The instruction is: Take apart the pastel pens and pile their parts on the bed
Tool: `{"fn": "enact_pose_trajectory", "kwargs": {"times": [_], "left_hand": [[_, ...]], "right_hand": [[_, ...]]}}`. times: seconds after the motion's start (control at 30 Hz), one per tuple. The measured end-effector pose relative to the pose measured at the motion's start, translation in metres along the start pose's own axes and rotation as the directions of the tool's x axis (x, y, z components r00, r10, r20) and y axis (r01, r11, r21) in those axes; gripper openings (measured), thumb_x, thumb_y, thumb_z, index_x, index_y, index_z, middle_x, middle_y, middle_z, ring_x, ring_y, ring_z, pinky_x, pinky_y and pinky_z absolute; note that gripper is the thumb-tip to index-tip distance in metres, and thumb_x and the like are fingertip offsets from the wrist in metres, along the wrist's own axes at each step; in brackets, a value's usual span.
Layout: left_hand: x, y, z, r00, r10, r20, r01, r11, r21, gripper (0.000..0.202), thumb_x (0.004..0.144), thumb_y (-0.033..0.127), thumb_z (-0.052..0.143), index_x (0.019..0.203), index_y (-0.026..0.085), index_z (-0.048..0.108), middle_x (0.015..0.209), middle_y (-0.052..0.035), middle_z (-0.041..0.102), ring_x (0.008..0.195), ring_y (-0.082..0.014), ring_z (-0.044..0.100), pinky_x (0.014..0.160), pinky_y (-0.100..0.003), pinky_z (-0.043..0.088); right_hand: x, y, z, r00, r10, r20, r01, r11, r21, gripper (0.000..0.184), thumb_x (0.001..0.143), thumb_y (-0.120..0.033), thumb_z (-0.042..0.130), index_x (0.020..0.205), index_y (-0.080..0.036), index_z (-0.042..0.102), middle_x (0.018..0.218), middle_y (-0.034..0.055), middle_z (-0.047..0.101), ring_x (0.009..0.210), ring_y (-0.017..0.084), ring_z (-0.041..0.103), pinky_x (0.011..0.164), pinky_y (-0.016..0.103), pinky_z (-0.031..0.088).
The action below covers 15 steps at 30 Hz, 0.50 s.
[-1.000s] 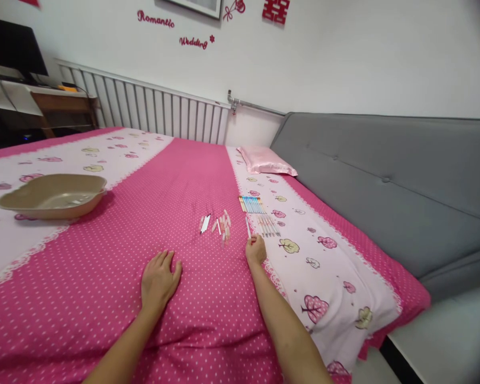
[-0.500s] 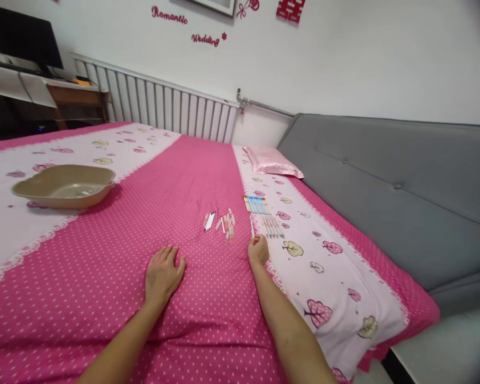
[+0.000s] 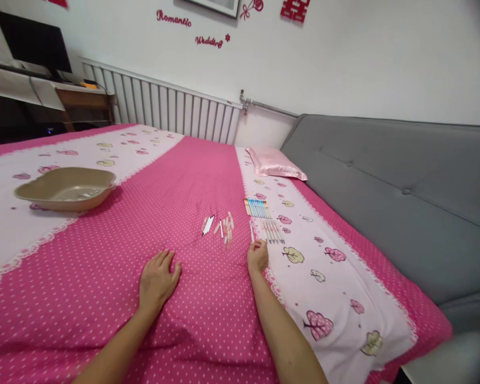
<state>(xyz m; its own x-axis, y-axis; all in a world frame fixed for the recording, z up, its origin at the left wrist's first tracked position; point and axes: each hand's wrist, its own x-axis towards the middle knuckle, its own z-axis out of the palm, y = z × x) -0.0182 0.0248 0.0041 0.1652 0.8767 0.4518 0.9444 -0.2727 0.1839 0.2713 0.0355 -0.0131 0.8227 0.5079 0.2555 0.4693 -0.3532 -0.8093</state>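
My right hand (image 3: pixel 258 256) pinches the near end of a slim whitish pen (image 3: pixel 252 230), which points away from me beside a row of pale pens (image 3: pixel 272 231). Beyond that row lies another row of pens (image 3: pixel 258 208) with blue and orange parts. My left hand (image 3: pixel 158 278) rests flat on the pink dotted bedsheet (image 3: pixel 208 176), fingers spread, holding nothing. Between and ahead of my hands lie a loose pile of pink and whitish pens (image 3: pixel 227 226) and a small group of white sticks with dark tips (image 3: pixel 208 225).
A beige plastic basin (image 3: pixel 66 197) stands on the bed at the left. A pink pillow (image 3: pixel 276 162) lies at the far right against the grey headboard (image 3: pixel 368 192). Behind the bed are a white radiator (image 3: pixel 164 101) and a desk with a monitor (image 3: pixel 32 42).
The camera view has shifted slightly. My right hand still holds the pen beside the pale row, and my left hand has slid a little to the left on the sheet.
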Motion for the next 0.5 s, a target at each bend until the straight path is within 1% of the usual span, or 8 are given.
{"fn": "enact_pose_trajectory", "kwargs": {"times": [0.23, 0.37, 0.43, 0.5], "left_hand": [[-0.001, -0.002, -0.001, 1.000, 0.006, -0.011, -0.006, 1.000, -0.011, 0.051, 0.085, 0.040, 0.038, 0.117, 0.008, 0.061, 0.120, -0.0149, 0.062, 0.115, -0.0267, 0.054, 0.102, -0.041, 0.037], [-0.003, -0.006, -0.003, 1.000, 0.004, 0.009, -0.003, 0.998, -0.061, 0.051, 0.086, 0.042, 0.038, 0.117, 0.010, 0.060, 0.121, -0.0145, 0.061, 0.115, -0.0264, 0.053, 0.102, -0.042, 0.037], [-0.002, -0.007, -0.004, 0.999, -0.021, 0.035, 0.024, 0.995, -0.101, 0.050, 0.086, 0.042, 0.037, 0.119, 0.012, 0.059, 0.124, -0.0138, 0.059, 0.116, -0.0265, 0.053, 0.102, -0.043, 0.038], [0.004, -0.006, -0.007, 0.994, -0.081, 0.069, 0.090, 0.985, -0.146, 0.049, 0.087, 0.043, 0.036, 0.120, 0.013, 0.057, 0.130, -0.0137, 0.054, 0.117, -0.0273, 0.051, 0.100, -0.045, 0.040]], "right_hand": [[0.002, 0.002, -0.001, 0.999, 0.035, -0.037, -0.031, 0.994, 0.103, 0.025, 0.077, -0.032, 0.048, 0.095, -0.020, 0.059, 0.087, 0.0071, 0.070, 0.078, 0.021, 0.063, 0.064, 0.027, 0.040], [0.005, 0.002, -0.006, 0.995, 0.062, -0.075, -0.049, 0.984, 0.174, 0.029, 0.076, -0.033, 0.047, 0.097, -0.017, 0.058, 0.083, 0.0084, 0.070, 0.071, 0.020, 0.064, 0.065, 0.027, 0.043], [0.009, 0.002, -0.010, 0.993, 0.076, -0.095, -0.056, 0.979, 0.197, 0.030, 0.076, -0.033, 0.047, 0.097, -0.016, 0.058, 0.081, 0.0088, 0.070, 0.068, 0.020, 0.065, 0.065, 0.027, 0.044], [0.015, 0.001, -0.013, 0.990, 0.086, -0.110, -0.062, 0.977, 0.205, 0.029, 0.075, -0.032, 0.048, 0.096, -0.016, 0.058, 0.078, 0.0087, 0.070, 0.066, 0.019, 0.065, 0.064, 0.027, 0.045]]}}
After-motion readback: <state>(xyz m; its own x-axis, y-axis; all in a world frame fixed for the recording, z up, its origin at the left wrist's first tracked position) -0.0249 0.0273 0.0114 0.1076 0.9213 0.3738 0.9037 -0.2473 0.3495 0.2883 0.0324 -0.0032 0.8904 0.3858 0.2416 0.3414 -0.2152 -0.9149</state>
